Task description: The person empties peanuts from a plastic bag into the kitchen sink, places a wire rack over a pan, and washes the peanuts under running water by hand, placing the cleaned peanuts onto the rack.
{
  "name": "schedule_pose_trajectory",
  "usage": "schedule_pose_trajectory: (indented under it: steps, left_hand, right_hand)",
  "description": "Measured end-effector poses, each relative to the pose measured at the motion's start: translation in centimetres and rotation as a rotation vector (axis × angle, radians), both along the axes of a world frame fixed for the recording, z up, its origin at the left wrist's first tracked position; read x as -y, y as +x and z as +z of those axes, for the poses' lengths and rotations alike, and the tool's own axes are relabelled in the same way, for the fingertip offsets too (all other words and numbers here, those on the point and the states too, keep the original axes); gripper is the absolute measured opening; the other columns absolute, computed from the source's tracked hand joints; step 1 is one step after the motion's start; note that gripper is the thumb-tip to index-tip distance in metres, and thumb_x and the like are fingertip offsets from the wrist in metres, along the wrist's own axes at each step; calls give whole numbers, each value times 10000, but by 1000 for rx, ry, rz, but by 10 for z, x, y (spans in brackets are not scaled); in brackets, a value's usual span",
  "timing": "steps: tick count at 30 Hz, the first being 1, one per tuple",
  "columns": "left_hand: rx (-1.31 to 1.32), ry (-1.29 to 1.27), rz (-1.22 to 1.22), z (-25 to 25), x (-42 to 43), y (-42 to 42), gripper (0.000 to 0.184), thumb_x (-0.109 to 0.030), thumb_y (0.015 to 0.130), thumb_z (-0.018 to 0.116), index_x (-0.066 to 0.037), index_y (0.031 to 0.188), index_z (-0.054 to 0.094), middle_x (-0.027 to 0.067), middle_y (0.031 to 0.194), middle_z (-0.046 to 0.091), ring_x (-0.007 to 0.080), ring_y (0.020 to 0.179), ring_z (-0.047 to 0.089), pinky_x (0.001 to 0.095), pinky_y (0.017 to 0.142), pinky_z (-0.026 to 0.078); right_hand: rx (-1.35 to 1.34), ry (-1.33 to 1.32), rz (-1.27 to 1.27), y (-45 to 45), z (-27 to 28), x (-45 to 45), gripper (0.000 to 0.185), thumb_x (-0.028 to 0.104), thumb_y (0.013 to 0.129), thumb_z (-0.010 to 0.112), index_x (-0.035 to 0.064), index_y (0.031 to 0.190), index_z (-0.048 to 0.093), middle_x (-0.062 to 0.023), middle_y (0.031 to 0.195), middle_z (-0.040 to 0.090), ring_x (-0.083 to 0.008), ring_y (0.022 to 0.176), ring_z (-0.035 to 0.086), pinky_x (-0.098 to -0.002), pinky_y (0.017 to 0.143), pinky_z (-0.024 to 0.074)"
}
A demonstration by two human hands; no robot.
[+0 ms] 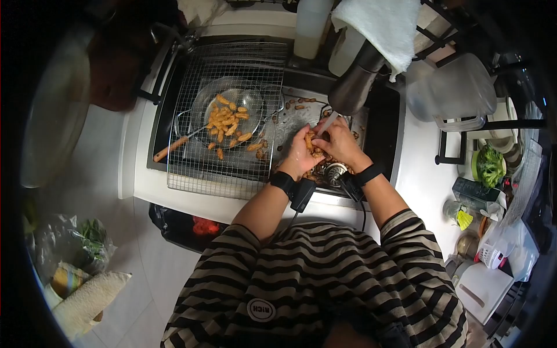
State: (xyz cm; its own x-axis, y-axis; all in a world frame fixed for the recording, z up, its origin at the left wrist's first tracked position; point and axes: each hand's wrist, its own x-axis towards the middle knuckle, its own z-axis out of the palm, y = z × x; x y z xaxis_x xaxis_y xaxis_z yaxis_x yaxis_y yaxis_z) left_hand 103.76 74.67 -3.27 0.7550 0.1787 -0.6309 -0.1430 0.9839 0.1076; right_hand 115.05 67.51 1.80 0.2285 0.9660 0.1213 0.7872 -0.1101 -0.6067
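Observation:
Both hands are under the running water of the dark faucet (351, 87) at the right part of the sink. My left hand (299, 155) is curled around unshelled peanuts (310, 141). Closed against the same peanuts, my right hand (343, 145) has its fingertips touching them. Exactly how many peanuts are between the fingers is hidden. More wet peanuts (317, 173) lie below the hands, beside the round metal drain strainer (335, 173). Left of the hands, a pile of peanuts (223, 119) rests over a metal bowl (194, 104) at the wire rack (226, 174).
A wooden-handled tool (172, 149) lies at the rack's left. A white cloth (380, 29) hangs over the faucet. Clear plastic containers (452, 93) stand on the right counter, with broccoli (490, 165) farther along. A black bag (180, 226) hangs below the counter's front edge.

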Motion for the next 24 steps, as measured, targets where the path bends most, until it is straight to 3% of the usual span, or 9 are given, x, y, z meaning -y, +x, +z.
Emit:
schedule_pose_trajectory:
  steps: [4,9,15,24]
  left_hand:
    - [98,-38,14,-6,1,-1,300,-382,862,440,-128,966,559,41,931,591,199,902,550,412,841,418]
    - [29,-23,-8,6,-4,4,315,-385,862,453,-121,989,567,30,945,597,196,909,550,392,825,423]
    - [-22,98,-79,13,-4,9,372,-459,847,481,-149,1034,563,26,1014,583,190,963,531,394,836,414]
    - [-52,139,-33,5,2,15,451,-514,851,458,-154,1116,519,38,1077,558,185,996,517,367,834,422]
  right_hand:
    - [27,47,39,-1,-1,2,166,111,698,643,4,818,603,-143,879,538,-338,890,468,-374,805,397]
    - [-17,158,-67,-2,-7,0,121,58,711,607,-15,793,557,-145,850,524,-338,865,466,-386,770,396]
    - [66,98,-64,-1,4,3,102,58,739,564,-10,805,529,-139,885,513,-337,884,454,-408,763,377]
    - [15,184,-289,-18,-14,-6,101,41,759,517,-13,840,488,-167,880,494,-357,892,439,-426,756,365]
